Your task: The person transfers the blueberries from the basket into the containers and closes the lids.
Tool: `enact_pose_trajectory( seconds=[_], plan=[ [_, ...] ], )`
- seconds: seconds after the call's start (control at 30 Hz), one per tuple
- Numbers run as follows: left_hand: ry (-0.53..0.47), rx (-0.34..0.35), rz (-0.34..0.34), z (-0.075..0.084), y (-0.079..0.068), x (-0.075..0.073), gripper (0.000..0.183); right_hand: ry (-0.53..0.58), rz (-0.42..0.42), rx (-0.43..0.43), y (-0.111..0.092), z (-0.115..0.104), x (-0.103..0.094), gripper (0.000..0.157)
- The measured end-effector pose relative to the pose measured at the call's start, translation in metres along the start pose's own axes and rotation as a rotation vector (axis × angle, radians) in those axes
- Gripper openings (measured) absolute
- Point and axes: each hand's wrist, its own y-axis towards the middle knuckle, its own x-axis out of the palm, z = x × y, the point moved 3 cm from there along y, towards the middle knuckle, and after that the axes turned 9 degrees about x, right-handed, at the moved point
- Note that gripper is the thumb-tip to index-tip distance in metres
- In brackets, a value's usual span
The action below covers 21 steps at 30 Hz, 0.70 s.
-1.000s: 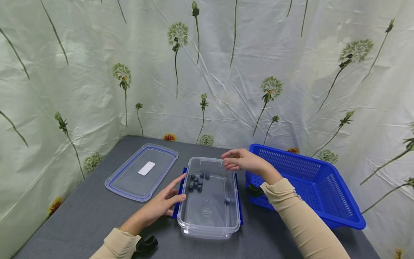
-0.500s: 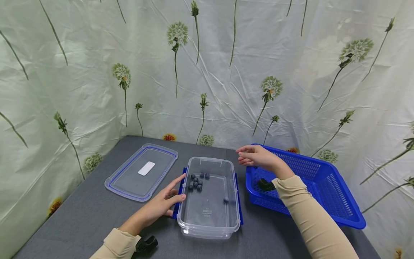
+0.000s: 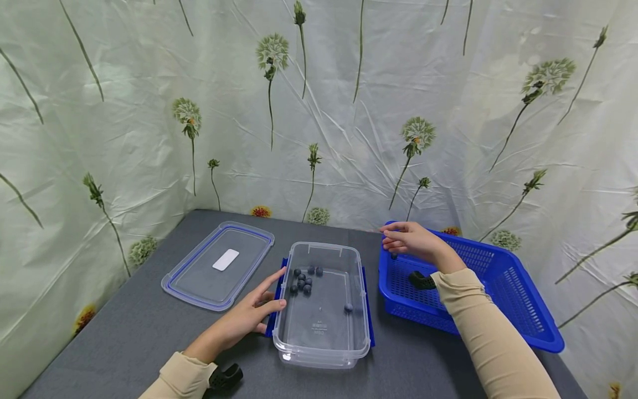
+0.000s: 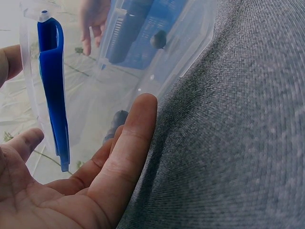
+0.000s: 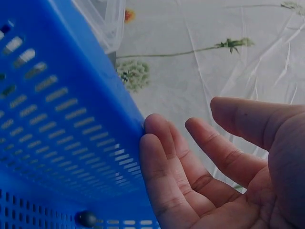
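A clear plastic food container with blue side latches stands on the grey table, its top uncovered. Several blueberries are clustered in its far left part, and a single blueberry lies nearer its right wall. My left hand rests against the container's left side, fingers extended around the blue latch in the left wrist view. Over the left far corner of the blue basket is my right hand, fingers loosely bent and nothing between them. Below it, one dark blueberry sits inside the basket.
A clear lid with a blue seal and a white label lies flat on the table, left of the container. Behind the table hangs a pale curtain printed with dandelions.
My right hand has moved right, from above the container's far right corner to over the basket. The lone blueberry in the container has shifted slightly left. My left hand stays put.
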Motion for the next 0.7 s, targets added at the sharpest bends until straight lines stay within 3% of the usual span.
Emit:
enact_pose_trajectory(
  seconds=[0.53, 0.7],
  plan=[
    [0.021, -0.014, 0.010, -0.001, -0.001, -0.001, 0.074, 0.075, 0.049, 0.047, 0.008, 0.030, -0.025, 0.058],
    [0.021, -0.014, 0.010, -0.001, 0.000, -0.001, 0.074, 0.119, 0.030, 0.054, 0.012, 0.043, -0.031, 0.057]
  ],
)
